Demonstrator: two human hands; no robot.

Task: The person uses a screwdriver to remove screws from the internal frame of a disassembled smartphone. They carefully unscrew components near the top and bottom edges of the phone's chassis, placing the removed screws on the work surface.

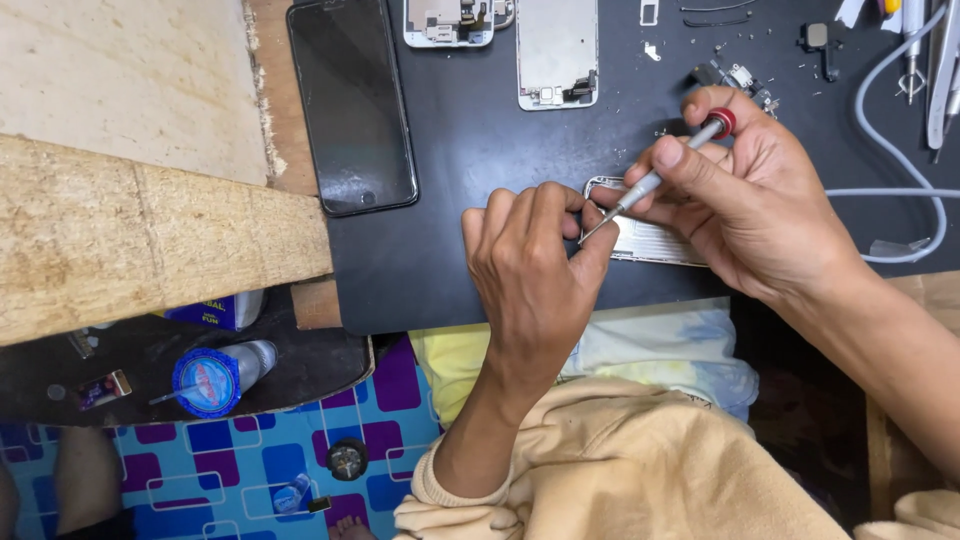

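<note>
Curling half shut at the near edge of the black work mat (440,270): left hand (530,270), fingers bent inward, fingertips pressing on the near left corner of a silver phone housing (655,240). Gripping just beyond it: right hand (750,195), thumb and forefinger pinched tight around a thin screwdriver (650,182) with a silver shaft and red cap, remaining fingers folded loosely under. Slanting down and leftward, tip touching the housing's left edge right beside the left fingertips. Lying flat near the mat's near edge, mostly hidden beneath both hands, only the ribbed silver frame and one rounded corner showing.

Resting farther out along the mat's left edge: dark phone screen (352,100), face up. Sitting at the far edge: two opened phone bodies (557,50), insides exposed. Scattering toward the far right corner: tiny screws and small parts (735,75). Looping along the right edge: grey cable (935,210).
</note>
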